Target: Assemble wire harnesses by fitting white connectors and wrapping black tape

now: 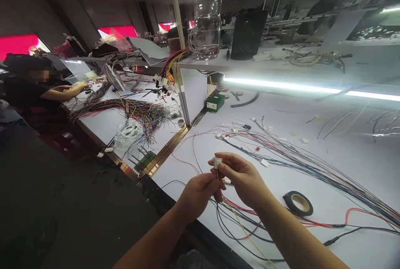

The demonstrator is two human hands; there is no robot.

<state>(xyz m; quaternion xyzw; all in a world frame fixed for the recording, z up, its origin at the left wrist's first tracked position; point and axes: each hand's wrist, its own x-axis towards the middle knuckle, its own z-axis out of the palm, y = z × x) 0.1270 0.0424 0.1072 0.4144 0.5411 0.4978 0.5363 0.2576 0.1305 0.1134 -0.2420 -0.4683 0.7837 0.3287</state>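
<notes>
- Right hand [240, 173]: thumb and fingertips pinching a small white plastic connector housing [217, 162], raised above the near edge of the bench.
- Left hand [200, 192]: fingers closed, pinching the slim wires [218, 174] just below the housing; the two hands nearly meet.
- Loose black, red and yellow wires [233, 214]: hanging and looping below the hands, partly behind the right forearm.
- Roll of black tape on a pale core [289, 201]: lying flat, right of the right forearm.
- Long multicoloured bundle of thin wires [300, 160]: running across the white-topped bench [353, 144], beyond the hands and off to the right.
- Small white rectangular connector [264, 163]: lying just beside that bundle.
- Green box with a pale front [215, 102]: farther back, near the upright divider.
- Bright white tube light [281, 84]: below the shelf [240, 65].
- Clear glass mug-like vessel [206, 23] and dark, tall container [248, 33]: side by side on the shelf.
- Neighbouring bench, left: a heap of multicoloured wires [125, 107], a crumpled clear plastic bag [128, 135], a green board with upright pins [145, 160].
- Dark-clothed co-worker [26, 87]: far left, arms extended over that bench.
</notes>
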